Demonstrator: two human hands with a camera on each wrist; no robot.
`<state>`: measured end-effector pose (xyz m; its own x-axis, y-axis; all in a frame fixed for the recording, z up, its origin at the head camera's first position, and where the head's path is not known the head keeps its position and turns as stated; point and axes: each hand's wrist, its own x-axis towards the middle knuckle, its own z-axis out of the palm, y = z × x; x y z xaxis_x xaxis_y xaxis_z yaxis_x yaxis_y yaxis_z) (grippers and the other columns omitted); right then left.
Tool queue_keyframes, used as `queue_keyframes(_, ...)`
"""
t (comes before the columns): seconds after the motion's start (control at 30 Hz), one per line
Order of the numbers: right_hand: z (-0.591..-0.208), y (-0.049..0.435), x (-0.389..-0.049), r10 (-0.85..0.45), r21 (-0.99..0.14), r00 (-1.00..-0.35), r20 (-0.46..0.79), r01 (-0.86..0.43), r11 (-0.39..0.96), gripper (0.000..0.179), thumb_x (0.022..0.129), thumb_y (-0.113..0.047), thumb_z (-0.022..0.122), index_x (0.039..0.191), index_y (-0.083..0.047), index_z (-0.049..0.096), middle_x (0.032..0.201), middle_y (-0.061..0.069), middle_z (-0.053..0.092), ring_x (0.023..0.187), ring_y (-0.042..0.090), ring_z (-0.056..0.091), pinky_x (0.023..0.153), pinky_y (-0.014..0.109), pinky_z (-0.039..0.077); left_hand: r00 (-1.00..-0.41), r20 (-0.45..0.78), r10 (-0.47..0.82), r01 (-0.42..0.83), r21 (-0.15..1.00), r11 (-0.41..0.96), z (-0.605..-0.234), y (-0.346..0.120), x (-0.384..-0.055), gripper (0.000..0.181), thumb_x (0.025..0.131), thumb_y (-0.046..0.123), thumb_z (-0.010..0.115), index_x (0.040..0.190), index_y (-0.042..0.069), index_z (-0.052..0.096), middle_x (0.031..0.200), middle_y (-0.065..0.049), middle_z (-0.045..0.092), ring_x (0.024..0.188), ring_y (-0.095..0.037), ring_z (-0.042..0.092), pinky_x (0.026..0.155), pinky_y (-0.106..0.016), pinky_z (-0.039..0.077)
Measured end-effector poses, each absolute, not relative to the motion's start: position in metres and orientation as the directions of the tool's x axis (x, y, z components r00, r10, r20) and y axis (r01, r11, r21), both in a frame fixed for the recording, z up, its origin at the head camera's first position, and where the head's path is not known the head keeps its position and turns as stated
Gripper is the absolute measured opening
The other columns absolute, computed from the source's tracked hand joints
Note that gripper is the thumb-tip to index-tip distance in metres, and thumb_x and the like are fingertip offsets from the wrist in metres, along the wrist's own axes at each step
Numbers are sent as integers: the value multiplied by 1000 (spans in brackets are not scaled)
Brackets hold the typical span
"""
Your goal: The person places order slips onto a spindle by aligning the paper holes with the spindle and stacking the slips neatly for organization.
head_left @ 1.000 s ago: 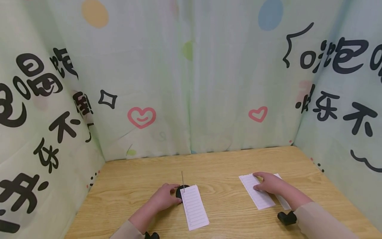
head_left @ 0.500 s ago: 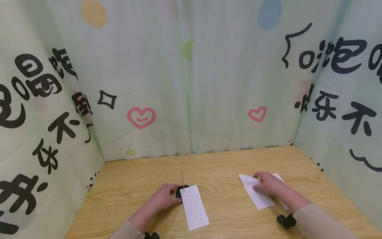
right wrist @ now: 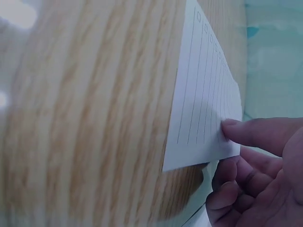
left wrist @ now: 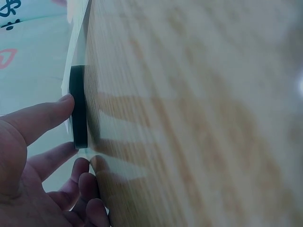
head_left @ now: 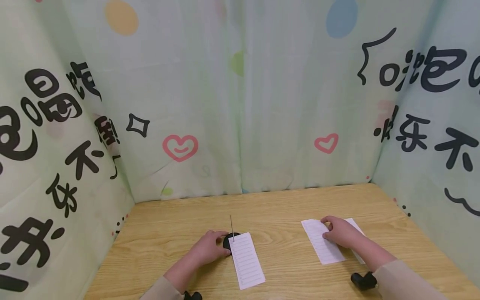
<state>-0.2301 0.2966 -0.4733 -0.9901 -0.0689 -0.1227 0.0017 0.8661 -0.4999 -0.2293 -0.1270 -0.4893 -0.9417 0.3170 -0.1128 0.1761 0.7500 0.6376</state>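
1. Pale green curtains (head_left: 187,83), printed with black characters, hearts and dots, stand along the table's back and both sides.
2. The wood-grain table (head_left: 281,208) carries the papers and a black base (head_left: 226,243).
3. One lined sheet (head_left: 247,262) overlaps that base; a loose lined sheet (head_left: 320,243) lies to the right, with another sheet (head_left: 356,225) beside it, partly hidden by the arm.
4. The right hand (head_left: 341,231) pinches the loose lined sheet's edge, thumb on top; the left hand (head_left: 207,249) holds the base's rim between thumb and finger.
5. A thin upright rod (head_left: 231,225) meets the overlapping sheet near one corner; whether it pierces it, I cannot tell.
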Motion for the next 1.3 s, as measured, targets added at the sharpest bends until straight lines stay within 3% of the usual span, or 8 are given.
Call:
queue_keyframes(0.43,-473,298,-227,-29,-562,-991,-127,48,826,48,95,-4,59,139,6,45,96,11,59,76,21,52,67,36,45,-943,-112,315,174,640,749,-490,-127,-230,56,82,23,81,133,9,62,108,-11,57,104,-32,58,94,-52,45)
queue_keyframes(1.03,-474,289,-222,-62,-665,-998,-18,-35,746,45,96,-5,60,140,-2,49,95,8,62,80,19,54,68,34,43,-943,-103,318,187,627,756,-488,-126,-229,56,83,25,80,133,9,62,107,-12,57,101,-31,58,93,-51,46)
queue_keyframes(1.3,-473,280,-221,-57,-737,-998,-7,-33,675,47,97,-5,59,142,-1,46,93,8,63,73,19,53,60,29,42,-945,-96,314,192,615,765,-489,-126,-228,55,83,25,81,132,8,62,106,-11,57,99,-29,58,91,-51,46)
